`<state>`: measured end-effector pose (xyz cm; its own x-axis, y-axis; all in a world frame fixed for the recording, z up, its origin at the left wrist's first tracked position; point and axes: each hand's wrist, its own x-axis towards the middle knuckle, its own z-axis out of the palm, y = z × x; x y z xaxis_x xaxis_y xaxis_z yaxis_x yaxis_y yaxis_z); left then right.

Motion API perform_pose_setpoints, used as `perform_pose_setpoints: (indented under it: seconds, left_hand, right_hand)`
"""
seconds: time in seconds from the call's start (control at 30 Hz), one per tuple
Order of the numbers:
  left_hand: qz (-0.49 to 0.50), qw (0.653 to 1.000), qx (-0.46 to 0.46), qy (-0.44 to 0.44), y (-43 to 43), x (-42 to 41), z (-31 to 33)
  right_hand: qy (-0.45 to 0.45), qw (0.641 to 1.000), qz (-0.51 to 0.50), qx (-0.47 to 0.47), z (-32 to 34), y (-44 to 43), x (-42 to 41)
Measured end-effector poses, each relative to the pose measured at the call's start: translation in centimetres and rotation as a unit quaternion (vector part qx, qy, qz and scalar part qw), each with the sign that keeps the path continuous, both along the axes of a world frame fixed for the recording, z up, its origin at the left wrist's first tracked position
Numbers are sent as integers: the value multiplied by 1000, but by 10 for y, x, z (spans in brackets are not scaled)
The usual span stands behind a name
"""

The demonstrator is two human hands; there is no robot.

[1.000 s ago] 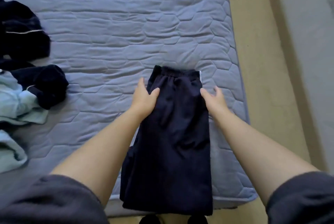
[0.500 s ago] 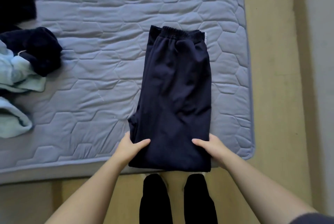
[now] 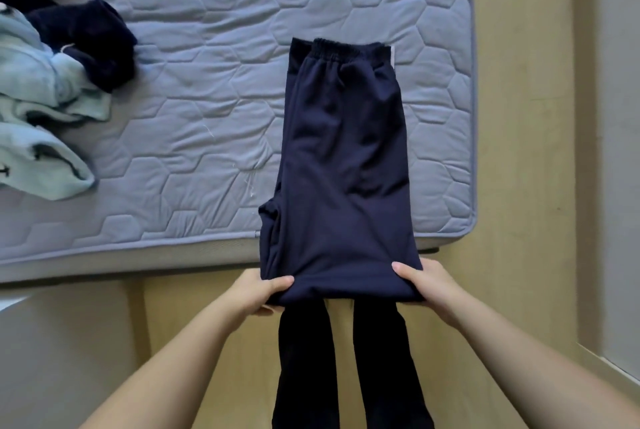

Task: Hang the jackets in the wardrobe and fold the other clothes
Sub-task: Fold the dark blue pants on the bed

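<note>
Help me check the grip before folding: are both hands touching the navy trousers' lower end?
Touching. The head view shows the left hand and right hand gripping the navy trousers at the lower end, thumbs on top of the fabric.

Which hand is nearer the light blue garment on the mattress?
Left. The left hand grips the near-left corner of the navy trousers, down and right of the light blue garment. The right hand grips the near-right corner, farther away.
</note>
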<state>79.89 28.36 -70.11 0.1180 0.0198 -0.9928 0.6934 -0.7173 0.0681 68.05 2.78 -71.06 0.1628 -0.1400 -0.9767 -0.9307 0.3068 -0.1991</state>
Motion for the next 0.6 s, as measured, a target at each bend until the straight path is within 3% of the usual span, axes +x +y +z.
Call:
perform_pose_setpoints:
  seconds: [0.13,0.3,0.47,0.6]
  left_hand:
    - [85,996,-33,-1,-8,16,39]
    - [265,956,-114,-52,-61,98,65]
    - [303,925,-211,-89,-121,190,44]
    - [239,928,-236,-158,-163,236,2]
  right_hand:
    - [-40,996,-76,-39,36,-11,11]
    - [-117,975,-189,-5,66,-51,101]
    - [-190,952,-240,9,46,-93,197]
    - [-244,946,-212,-6,0,-108,249]
